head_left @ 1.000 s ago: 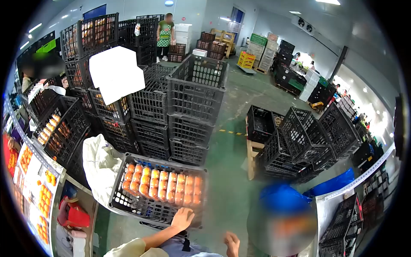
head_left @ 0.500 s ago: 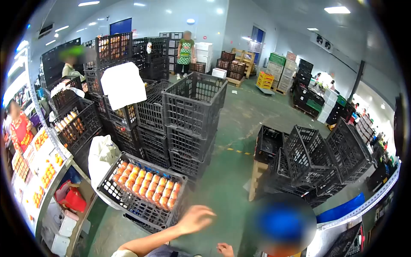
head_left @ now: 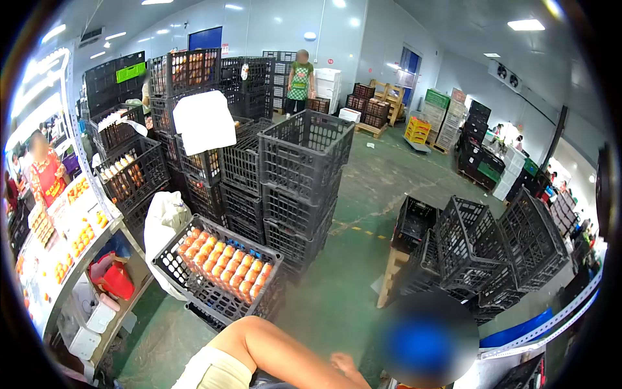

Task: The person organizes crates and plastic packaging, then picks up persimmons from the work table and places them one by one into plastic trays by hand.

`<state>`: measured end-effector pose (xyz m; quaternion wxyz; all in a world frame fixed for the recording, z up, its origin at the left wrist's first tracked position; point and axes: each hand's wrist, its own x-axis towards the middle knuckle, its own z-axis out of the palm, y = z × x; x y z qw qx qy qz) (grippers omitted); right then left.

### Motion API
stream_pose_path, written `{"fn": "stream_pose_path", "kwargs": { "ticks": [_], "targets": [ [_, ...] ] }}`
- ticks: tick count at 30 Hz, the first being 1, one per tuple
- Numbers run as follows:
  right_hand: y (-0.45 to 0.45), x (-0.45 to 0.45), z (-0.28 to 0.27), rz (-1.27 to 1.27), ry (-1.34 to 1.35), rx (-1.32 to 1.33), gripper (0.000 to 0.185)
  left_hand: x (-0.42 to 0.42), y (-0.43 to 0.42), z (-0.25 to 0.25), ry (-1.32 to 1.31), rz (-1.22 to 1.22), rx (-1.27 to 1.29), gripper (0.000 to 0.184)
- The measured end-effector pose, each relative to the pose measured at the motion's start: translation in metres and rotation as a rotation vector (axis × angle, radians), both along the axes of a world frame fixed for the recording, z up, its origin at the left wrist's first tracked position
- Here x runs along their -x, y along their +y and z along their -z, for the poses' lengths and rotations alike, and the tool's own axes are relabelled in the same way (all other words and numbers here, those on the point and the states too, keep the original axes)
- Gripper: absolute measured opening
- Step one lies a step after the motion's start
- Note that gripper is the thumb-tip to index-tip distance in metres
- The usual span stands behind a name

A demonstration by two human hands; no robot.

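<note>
My left arm crosses the bottom of the head view, bent at the elbow below a pale sleeve; the hand itself is cut off by the lower edge. My right hand does not show. A small hand (head_left: 342, 361) beyond my forearm seems to belong to the person in the blue cap (head_left: 420, 343), though the join is hidden. Nearest my arm is a black plastic crate (head_left: 170, 260), tilted in view, holding rows of orange-red round fruit (head_left: 228, 264) in clear packs. It rests on another black crate.
Stacked black crates (head_left: 301, 159) rise behind the fruit, with a white sheet (head_left: 204, 122) over one. A white sack (head_left: 165, 220) leans beside them. More black crates (head_left: 463, 240) stand right by a wooden pallet (head_left: 392, 275). At left, a person in a red apron (head_left: 46, 172) stands by a lit fruit table (head_left: 48, 243).
My left hand has moved from beside the fruit crate, down and right out of the frame, bringing the elbow into view. The head view has shifted slightly left.
</note>
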<state>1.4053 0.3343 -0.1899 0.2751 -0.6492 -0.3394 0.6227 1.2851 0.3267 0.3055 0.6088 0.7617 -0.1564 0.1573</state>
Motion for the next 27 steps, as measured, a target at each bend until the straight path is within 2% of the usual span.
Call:
{"fn": "stream_pose_path", "kwargs": {
  "ticks": [3, 6, 9, 12, 16, 18, 21, 24, 27],
  "targets": [
    [-0.003, -0.028, 0.018, -0.061, -0.042, 0.036, 0.020, -0.011, -0.002, 0.002, 0.004, 0.021, 0.009, 0.028],
    [-0.008, -0.040, -0.022, -0.043, -0.175, 0.129, 0.024, -0.020, -0.003, 0.006, 0.013, 0.041, 0.014, 0.028],
    [-0.008, -0.057, -0.027, 0.044, -0.206, 0.226, 0.021, -0.026, 0.003, 0.008, 0.009, 0.063, 0.019, 0.028],
    [-0.015, -0.078, -0.012, 0.041, -0.158, 0.164, 0.025, -0.028, 0.014, 0.007, 0.008, 0.091, 0.023, 0.028],
    [-0.014, -0.097, 0.008, 0.064, -0.247, 0.154, 0.023, -0.030, 0.033, 0.009, -0.003, 0.121, 0.034, 0.029],
    [-0.010, -0.100, 0.008, 0.072, -0.221, 0.103, 0.022, -0.026, 0.044, 0.009, -0.007, 0.126, 0.034, 0.029],
    [0.015, -0.103, -0.001, 0.110, -0.294, 0.235, 0.019, -0.022, 0.062, 0.010, -0.012, 0.125, 0.036, 0.029],
    [0.044, -0.112, 0.003, 0.080, -0.226, 0.228, 0.018, -0.012, 0.082, 0.008, -0.027, 0.124, 0.036, 0.029],
    [0.074, -0.115, -0.007, 0.108, -0.311, 0.103, 0.017, -0.005, 0.103, 0.009, -0.037, 0.110, 0.033, 0.029]
  ]
}}
